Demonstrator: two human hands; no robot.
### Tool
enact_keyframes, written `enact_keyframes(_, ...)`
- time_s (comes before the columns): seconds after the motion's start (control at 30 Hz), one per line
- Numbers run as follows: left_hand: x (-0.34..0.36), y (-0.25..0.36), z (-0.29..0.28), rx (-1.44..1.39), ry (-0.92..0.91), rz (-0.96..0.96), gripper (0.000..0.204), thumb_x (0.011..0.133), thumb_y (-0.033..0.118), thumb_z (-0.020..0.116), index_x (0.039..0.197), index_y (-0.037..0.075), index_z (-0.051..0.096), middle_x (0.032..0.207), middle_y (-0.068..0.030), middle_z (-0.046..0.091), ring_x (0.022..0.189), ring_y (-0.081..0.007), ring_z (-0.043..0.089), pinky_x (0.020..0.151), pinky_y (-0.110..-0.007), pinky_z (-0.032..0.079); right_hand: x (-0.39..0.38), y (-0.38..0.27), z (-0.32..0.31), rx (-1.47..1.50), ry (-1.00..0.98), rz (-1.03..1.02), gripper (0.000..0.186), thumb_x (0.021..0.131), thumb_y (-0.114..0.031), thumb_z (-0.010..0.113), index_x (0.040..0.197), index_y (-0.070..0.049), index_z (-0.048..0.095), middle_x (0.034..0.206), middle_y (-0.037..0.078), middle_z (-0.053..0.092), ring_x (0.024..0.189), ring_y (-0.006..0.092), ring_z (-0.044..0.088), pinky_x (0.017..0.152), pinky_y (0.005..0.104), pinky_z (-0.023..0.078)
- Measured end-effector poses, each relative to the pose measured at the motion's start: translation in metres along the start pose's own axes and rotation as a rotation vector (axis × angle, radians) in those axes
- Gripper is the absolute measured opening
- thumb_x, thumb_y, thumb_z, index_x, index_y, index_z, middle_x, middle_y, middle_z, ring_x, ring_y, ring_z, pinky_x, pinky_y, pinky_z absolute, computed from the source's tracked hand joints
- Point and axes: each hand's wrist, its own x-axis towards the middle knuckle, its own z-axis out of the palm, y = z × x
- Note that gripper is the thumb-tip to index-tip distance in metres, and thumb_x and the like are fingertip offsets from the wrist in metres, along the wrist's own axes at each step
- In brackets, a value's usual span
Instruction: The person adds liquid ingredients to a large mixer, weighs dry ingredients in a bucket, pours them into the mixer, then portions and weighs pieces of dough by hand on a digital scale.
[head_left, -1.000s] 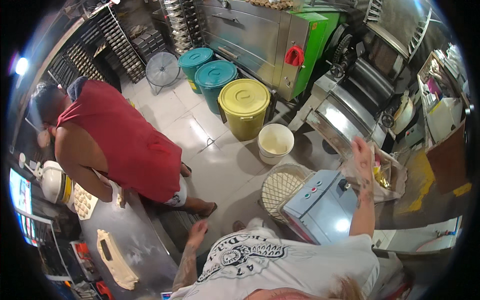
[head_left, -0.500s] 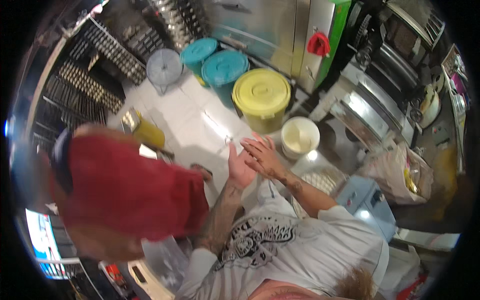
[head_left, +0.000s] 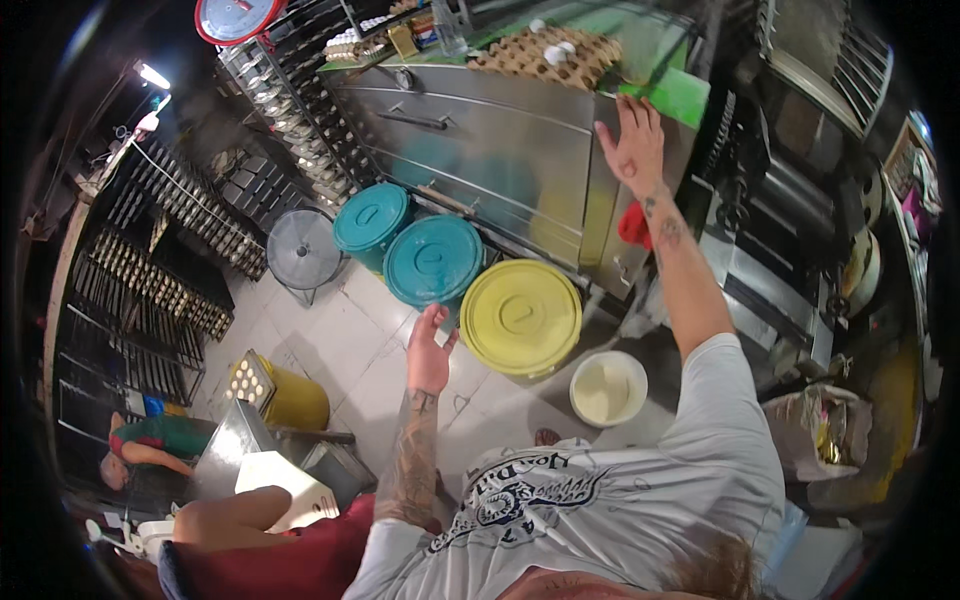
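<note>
By the oven's (head_left: 500, 120) front edge, near my spread right hand (head_left: 638, 160), the egg tray (head_left: 508, 53) looks light, flimsy (grip opposite rims); left hand (head_left: 430, 355) empty, apart.

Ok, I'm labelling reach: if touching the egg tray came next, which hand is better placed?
Probably the right hand: it appears open and near the egg tray, while the left hand appears farther off, near the yellow lid.

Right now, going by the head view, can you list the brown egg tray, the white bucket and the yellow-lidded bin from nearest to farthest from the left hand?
From the left hand:
1. Yellow-lidded bin, just to its right.
2. White bucket, farther right.
3. Brown egg tray, up top.
</note>
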Motion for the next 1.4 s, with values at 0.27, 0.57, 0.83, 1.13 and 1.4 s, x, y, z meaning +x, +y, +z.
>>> enact_keyframes(0.27, 0.237, 0.118, 0.088, 0.378, -0.218, 0.466, 0.031, 0.097, 0.026, 0.065, 0.121, 0.007, 0.059, 0.11, -0.001, 0.061, 0.099, -0.0078, 0.053, 0.084, -0.026, 0.041, 0.044, 0.049, 0.073, -0.257, -0.164, -0.152, 0.04, 0.089, -0.028, 0.065, 0.123, -0.009, 0.06, 0.129, 0.006, 0.06, 0.127, 0.0278, 0.05, 0.104, 0.0423, 0.04)
enact_keyframes(0.57, 0.546, 0.242, 0.21, 0.919, 0.238, 1.1, 0.076, 0.077, 0.037, 0.076, 0.134, -0.002, 0.045, 0.124, -0.0267, 0.051, 0.113, -0.0431, 0.054, 0.098, -0.049, 0.044, -0.004, -0.01, 0.005, -0.187, 0.151, 0.082, 0.016, 0.085, 0.002, 0.068, 0.1, -0.004, 0.068, 0.095, 0.012, 0.066, 0.091, 0.0318, 0.065, 0.08, 0.0386, 0.052)
enact_keyframes(0.83, 0.673, 0.265, 0.293, 1.107, 0.492, 0.864, 0.096, 0.076, 0.042, 0.081, 0.145, 0.001, 0.028, 0.132, -0.0249, 0.05, 0.121, -0.0385, 0.054, 0.101, -0.048, 0.047, -0.198, -0.126, -0.102, 0.794, 0.724, 1.472, 0.008, 0.098, -0.013, 0.061, 0.095, -0.006, 0.06, 0.084, 0.001, 0.059, 0.08, 0.0102, 0.06, 0.075, 0.027, 0.054)
enact_keyframes(1.13, 0.728, 0.287, 0.265, 1.018, 0.415, 1.002, 0.089, 0.065, 0.045, 0.086, 0.132, 0.001, 0.049, 0.112, -0.0235, 0.066, 0.108, -0.0395, 0.064, 0.095, -0.047, 0.051, -0.344, -0.223, -0.127, 0.86, 0.815, 1.891, 0.01, 0.098, -0.016, 0.061, 0.091, -0.01, 0.057, 0.08, -0.001, 0.056, 0.074, 0.0102, 0.059, 0.067, 0.0255, 0.054)
enact_keyframes(1.4, 0.512, 0.262, 0.125, 0.263, -0.247, 1.078, 0.06, 0.081, 0.017, 0.076, 0.134, -0.002, 0.057, 0.132, -0.0169, 0.061, 0.101, -0.0254, 0.067, 0.083, -0.039, 0.053, -0.316, -0.144, -0.112, 1.065, 0.54, 1.957, 0.006, 0.099, -0.014, 0.059, 0.097, -0.009, 0.061, 0.086, 0.001, 0.063, 0.078, 0.0093, 0.062, 0.071, 0.0213, 0.055)
